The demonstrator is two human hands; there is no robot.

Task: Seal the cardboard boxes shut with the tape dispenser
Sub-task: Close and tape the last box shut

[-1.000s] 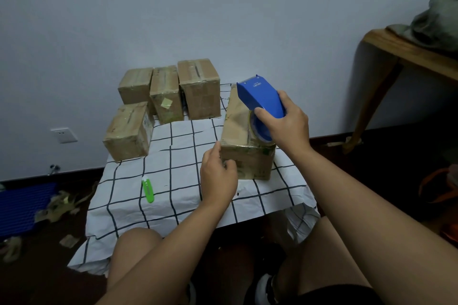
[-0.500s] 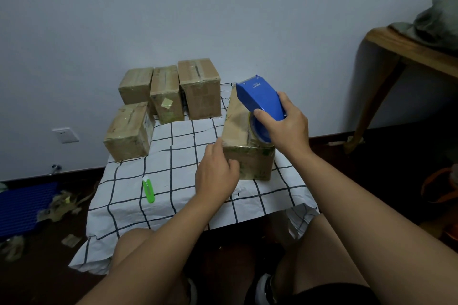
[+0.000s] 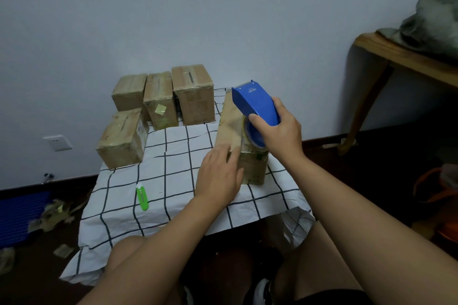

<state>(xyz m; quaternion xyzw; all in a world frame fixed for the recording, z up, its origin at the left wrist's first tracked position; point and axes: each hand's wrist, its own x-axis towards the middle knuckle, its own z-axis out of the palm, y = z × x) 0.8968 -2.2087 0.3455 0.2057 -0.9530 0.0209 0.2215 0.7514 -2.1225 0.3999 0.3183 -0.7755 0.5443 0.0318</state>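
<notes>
Head view: right hand (image 3: 280, 131) grips tape dispenser (image 3: 255, 104) on the box (image 3: 238, 136).
Left hand (image 3: 219, 176) lies flat, fingers relaxed; the box might slide and wrinkle the tape.

**Non-task items in view**

A green utility knife (image 3: 142, 198) lies near the front left edge of the checked cloth (image 3: 173, 153). A wall socket (image 3: 57, 142) sits low left. Paper scraps (image 3: 53, 213) litter the floor. Grey fabric (image 3: 428, 30) rests on a wooden table (image 3: 386, 57) at right.

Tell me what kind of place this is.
Probably a room at home used as a makeshift packing spot: a wall socket, a wooden side table, and a paper-covered low table of taped cardboard boxes.
</notes>
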